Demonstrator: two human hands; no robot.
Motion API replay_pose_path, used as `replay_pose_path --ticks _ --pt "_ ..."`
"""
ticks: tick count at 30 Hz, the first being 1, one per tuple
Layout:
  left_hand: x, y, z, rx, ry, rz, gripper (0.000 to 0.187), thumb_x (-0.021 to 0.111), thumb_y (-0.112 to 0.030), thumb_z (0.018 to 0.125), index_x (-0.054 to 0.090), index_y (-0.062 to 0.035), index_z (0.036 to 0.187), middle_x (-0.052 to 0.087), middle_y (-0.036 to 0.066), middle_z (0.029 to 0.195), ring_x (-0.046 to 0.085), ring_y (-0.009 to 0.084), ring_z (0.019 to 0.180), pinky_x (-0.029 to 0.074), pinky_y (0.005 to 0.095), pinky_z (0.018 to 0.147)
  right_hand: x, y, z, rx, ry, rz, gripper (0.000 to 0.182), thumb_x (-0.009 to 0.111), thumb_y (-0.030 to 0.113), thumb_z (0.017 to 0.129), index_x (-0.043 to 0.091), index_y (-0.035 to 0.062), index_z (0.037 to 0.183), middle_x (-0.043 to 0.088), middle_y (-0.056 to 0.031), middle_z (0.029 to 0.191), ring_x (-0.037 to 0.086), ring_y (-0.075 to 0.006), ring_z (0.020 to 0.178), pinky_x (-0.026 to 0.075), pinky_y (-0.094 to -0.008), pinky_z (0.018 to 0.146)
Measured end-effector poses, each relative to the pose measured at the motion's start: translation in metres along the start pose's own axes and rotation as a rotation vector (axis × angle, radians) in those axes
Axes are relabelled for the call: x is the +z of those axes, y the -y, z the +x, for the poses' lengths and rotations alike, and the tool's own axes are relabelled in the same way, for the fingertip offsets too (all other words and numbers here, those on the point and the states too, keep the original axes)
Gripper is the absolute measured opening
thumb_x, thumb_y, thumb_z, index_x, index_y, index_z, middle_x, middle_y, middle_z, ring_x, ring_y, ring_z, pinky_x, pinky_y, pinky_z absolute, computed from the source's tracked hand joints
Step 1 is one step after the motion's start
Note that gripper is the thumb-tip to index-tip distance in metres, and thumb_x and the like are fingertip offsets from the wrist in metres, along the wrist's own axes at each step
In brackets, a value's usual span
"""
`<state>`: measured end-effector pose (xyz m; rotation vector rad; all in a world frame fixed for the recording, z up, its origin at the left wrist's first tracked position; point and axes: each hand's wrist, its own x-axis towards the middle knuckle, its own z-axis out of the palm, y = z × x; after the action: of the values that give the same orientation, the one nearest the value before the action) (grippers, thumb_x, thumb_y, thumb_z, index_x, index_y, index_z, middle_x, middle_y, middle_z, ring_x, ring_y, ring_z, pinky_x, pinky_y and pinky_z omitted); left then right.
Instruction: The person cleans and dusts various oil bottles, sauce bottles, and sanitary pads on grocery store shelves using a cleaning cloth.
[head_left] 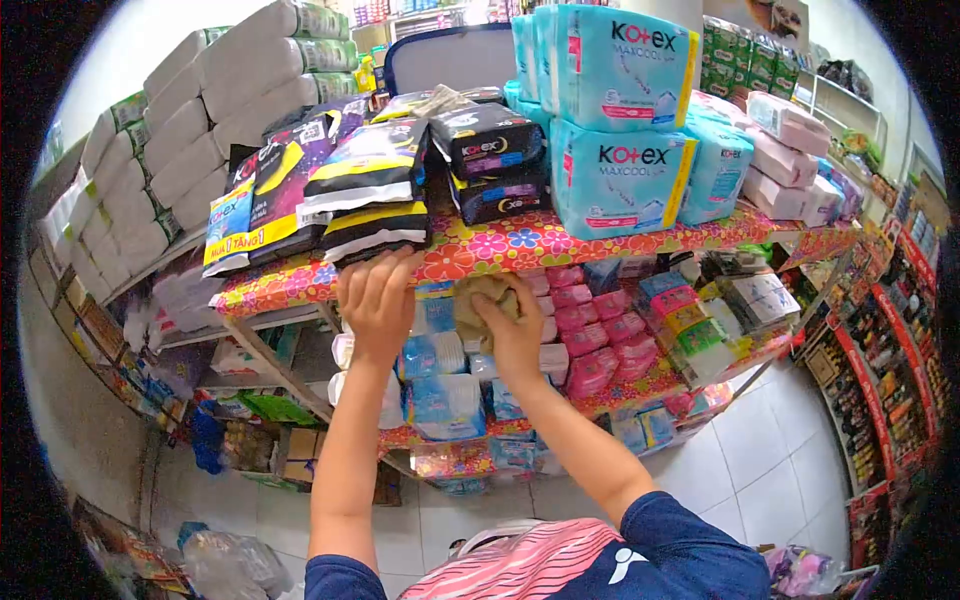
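My left hand (pixel 378 305) hooks its fingers over the front edge of the upper shelf (pixel 480 250), which has a red floral cover. Just above those fingers lie black and yellow Kotex pad packs (pixel 370 170). My right hand (pixel 512 325) is closed around a crumpled beige cloth (pixel 475 305) under the shelf edge, in front of the lower shelf. Blue and white pad packs (pixel 440 400) stand below and between my hands. Pink packs (pixel 600 340) are stacked right of the cloth, and part of the lower goods is hidden behind my hands.
Turquoise Kotex Maxcool packs (pixel 625 180) stand in a tall stack on the upper shelf. White tissue bundles (pixel 250 75) pile up at the left. A goods rack (pixel 880 370) lines the right side. Plastic bags (pixel 230 565) lie on the tiled floor (pixel 750 450).
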<state>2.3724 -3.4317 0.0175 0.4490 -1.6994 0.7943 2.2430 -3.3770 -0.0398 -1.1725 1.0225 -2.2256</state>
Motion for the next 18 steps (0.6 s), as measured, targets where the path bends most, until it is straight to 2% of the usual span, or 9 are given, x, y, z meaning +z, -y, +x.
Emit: replay_pose_path --ticks 1,2,4,5,8,9,10,14,18 --pt "0.002 0.001 0.0 0.022 -0.03 0.023 0.027 0.057 -0.004 0.066 0.056 -0.0136 0.091 0.058 -0.002 0.089 0.053 0.0141 0.083 0.037 0.03 0.076 0.012 -0.001 0.001 0.222 -0.064 0.337 0.027 0.053 0.008 0.075 0.05 0.0005 0.101 0.055 -0.0063 0.095 0.054 -0.0237 0.087 0.043 -0.0312 0.078" --pt "0.004 0.002 -0.002 0.042 -0.058 0.041 0.026 0.056 -0.005 0.067 0.056 -0.0139 0.091 0.058 -0.002 0.09 0.053 0.0134 0.082 0.036 0.0297 0.076 0.016 0.002 0.002 0.221 -0.076 0.333 0.027 0.053 0.008 0.075 0.05 0.0005 0.101 0.055 -0.0063 0.095 0.054 -0.0237 0.087 0.043 -0.0312 0.078" --pt "-0.001 0.001 -0.001 0.047 -0.027 0.018 0.025 0.055 -0.006 0.068 0.056 -0.014 0.091 0.057 -0.003 0.09 0.053 0.0125 0.081 0.036 0.0293 0.075 0.026 0.023 0.007 0.676 -0.027 1.009 0.024 0.046 0.019 0.08 0.051 0.0026 0.097 0.055 -0.0083 0.098 0.054 -0.0231 0.087 0.043 -0.0334 0.08" --pt "-0.003 0.0 0.001 0.037 -0.01 0.01 0.024 0.054 -0.006 0.069 0.056 -0.014 0.091 0.057 -0.003 0.09 0.053 0.0124 0.081 0.036 0.0293 0.075 0.026 0.018 0.01 0.687 0.026 1.035 0.031 0.037 0.028 0.083 0.051 0.0052 0.098 0.054 -0.0095 0.102 0.053 -0.0238 0.092 0.042 -0.0382 0.083" --pt "-0.004 0.001 0.002 0.028 0.008 -0.021 0.023 0.053 -0.006 0.07 0.057 -0.014 0.092 0.057 -0.003 0.09 0.053 0.0123 0.081 0.036 0.0291 0.075 0.015 0.029 0.018 0.774 0.004 1.162 0.033 0.035 0.031 0.083 0.051 0.0071 0.1 0.054 -0.01 0.103 0.051 -0.0255 0.097 0.039 -0.0409 0.086" --pt "-0.004 0.001 0.002 0.022 0.011 -0.026 0.023 0.053 -0.006 0.07 0.057 -0.0139 0.091 0.057 -0.003 0.09 0.053 0.0121 0.081 0.036 0.0289 0.075 0.011 0.038 0.022 0.755 -0.1 1.13 0.035 0.034 0.033 0.083 0.051 0.0094 0.102 0.054 -0.01 0.104 0.049 -0.0265 0.099 0.036 -0.0433 0.089" --pt "-0.004 0.001 0.002 0.021 0.007 -0.043 0.023 0.053 -0.006 0.07 0.057 -0.0139 0.091 0.057 -0.003 0.09 0.053 0.0121 0.081 0.036 0.0289 0.075 0.0 0.038 0.028 0.657 -0.004 1.21 0.034 0.034 0.033 0.083 0.051 0.0101 0.102 0.054 -0.0098 0.104 0.049 -0.0266 0.099 0.035 -0.0434 0.09" --pt "-0.001 -0.001 0.001 0.0 -0.017 -0.025 0.021 0.053 -0.007 0.071 0.057 -0.0144 0.091 0.057 -0.003 0.09 0.052 0.0118 0.082 0.036 0.029 0.076 -0.03 0.081 0.047 0.491 -0.448 1.025 0.034 0.03 0.03 0.085 0.05 0.011 0.105 0.052 -0.0095 0.108 0.046 -0.0253 0.103 0.032 -0.0469 0.091" --pt "-0.001 -0.001 0.0 -0.013 -0.019 -0.014 0.021 0.054 -0.007 0.07 0.057 -0.0145 0.09 0.057 -0.004 0.089 0.052 0.0125 0.081 0.036 0.029 0.076 -0.146 0.057 0.088 0.313 -0.291 1.068 0.034 0.036 0.029 0.082 0.049 0.0087 0.106 0.049 -0.0123 0.111 0.042 -0.028 0.106 0.028 -0.0495 0.093"
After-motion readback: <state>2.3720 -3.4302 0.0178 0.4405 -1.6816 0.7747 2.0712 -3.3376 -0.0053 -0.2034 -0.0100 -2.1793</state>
